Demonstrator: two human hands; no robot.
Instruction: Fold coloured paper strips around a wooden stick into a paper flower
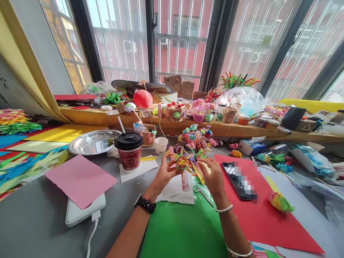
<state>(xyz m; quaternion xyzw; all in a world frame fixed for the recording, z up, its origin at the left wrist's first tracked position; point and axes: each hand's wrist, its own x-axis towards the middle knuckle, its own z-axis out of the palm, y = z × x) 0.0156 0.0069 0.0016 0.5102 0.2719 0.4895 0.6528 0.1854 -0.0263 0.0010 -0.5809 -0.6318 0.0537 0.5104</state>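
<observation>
Both my hands meet over the grey table point(34, 218), just above a green paper sheet point(182, 233). My left hand point(163, 175), with a black watch on the wrist, pinches a small multicoloured paper flower point(182, 162) with yellow and pink strips. My right hand point(213, 177), with a bead bracelet on the wrist, is closed on a yellow paper strip point(206, 167) at the flower's right side. Under the hands lie a ruler point(185, 182), white paper point(174, 191) and green-handled scissors point(200, 189).
A lidded red coffee cup point(129, 150) stands left of my hands, behind it a metal plate point(91, 141). A pink sheet point(80, 179) covers a white power bank point(80, 213). A phone point(238, 179) lies on red paper point(263, 215). Finished paper flowers and craft clutter fill the windowsill.
</observation>
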